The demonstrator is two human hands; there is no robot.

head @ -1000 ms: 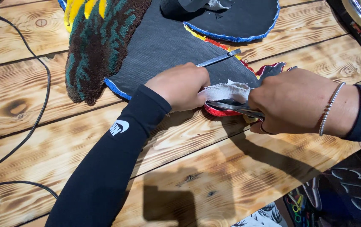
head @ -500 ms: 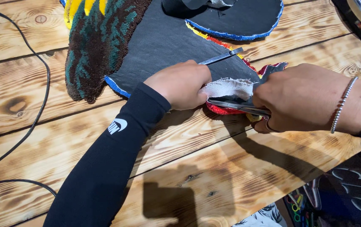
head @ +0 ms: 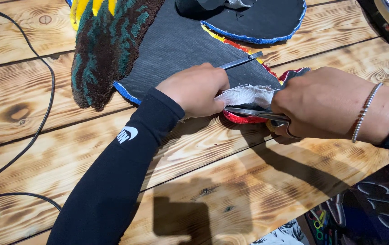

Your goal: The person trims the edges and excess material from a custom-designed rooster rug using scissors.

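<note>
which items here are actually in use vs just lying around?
In use:
left hand pinching the white backing cloth
right hand working the scissors
tufted rug, turned face down

Lying about:
black cable
second dark rug piece
wooden table

Bright overhead light, hard dark shadows on the wooden table (head: 90, 149) — sharp focus, slight edge distortion

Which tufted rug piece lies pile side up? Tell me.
The brown and teal rug piece at the upper left: its shaggy pile shows, while the other rug pieces show only black backing with coloured edges.
</note>
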